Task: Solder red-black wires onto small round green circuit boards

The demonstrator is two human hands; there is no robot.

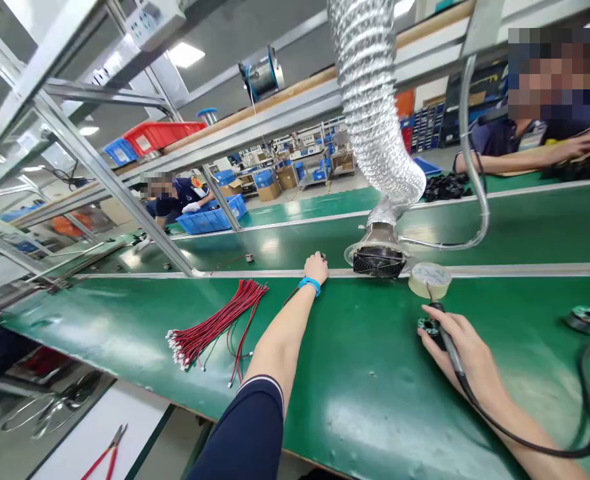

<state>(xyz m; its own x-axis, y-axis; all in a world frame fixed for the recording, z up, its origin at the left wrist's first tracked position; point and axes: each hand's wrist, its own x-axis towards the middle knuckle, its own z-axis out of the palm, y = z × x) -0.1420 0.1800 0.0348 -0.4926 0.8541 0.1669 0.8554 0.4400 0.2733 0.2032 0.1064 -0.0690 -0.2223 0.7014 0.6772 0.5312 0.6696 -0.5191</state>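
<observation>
My left hand (317, 268), a blue band at its wrist, reaches to the rail at the mat's back edge, fingers closed round a small part that is mostly hidden. My right hand (467, 350) grips a soldering iron (451, 350) with a black cable. Its tip points up at a roll of tape (430, 279). A small round coil part (429, 326) is between the thumb and fingers of that hand. Left of my left arm lies a bundle of red and black wires (219, 319) with white connectors.
A fume fan (379, 260) under a silver duct (369, 100) stands behind the tape. Another coil part (589, 319) is at the right. Red-handled pliers (112, 450) lie lower left. People work across the line and at far left.
</observation>
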